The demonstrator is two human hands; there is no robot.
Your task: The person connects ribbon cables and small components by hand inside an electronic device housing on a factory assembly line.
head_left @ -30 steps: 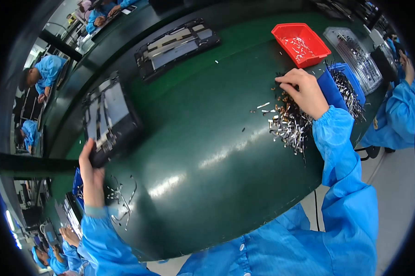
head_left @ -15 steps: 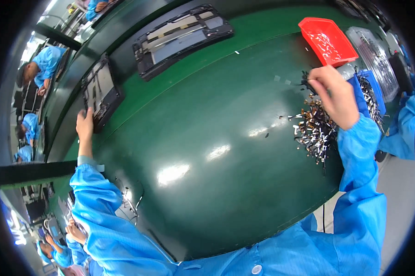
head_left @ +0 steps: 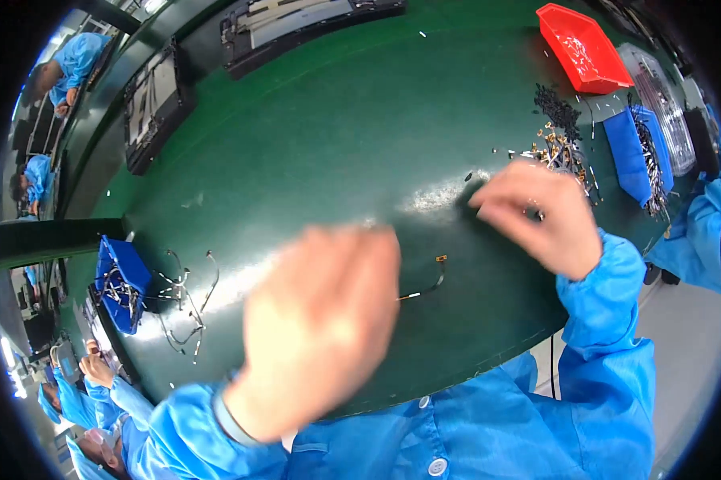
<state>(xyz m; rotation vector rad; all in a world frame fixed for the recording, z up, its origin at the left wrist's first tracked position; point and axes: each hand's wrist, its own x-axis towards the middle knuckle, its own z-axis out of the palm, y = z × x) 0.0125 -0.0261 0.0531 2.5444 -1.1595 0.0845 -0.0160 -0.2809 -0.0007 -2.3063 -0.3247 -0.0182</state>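
- At seven o'clock from the centre of the view, the bare left hand, blurred, hangs large above the glossy green tabletop, fingers bunched; whether they grip anything cannot be told.
- At four o'clock, a thin dark ribbon cable with a small amber end emerges from behind the left hand's fingers and curves toward one o'clock.
- At three o'clock, the bare right hand, thumb and forefinger narrowly spaced; a pinched part cannot be made out.
- At two o'clock, just beyond the right hand, a jumbled pile of amber-ended, black-and-silver cables, and past it a heap of small black pieces.
- Between one and two o'clock, a red plastic bin containing small white strips.
- Between two and three o'clock, a blue plastic bin full of dark cables, beside a clear ribbed plastic tray.
- At nine o'clock, a second blue bin; near it, at eight, loose dark cables.
- At ten o'clock, a flat black-framed panel.
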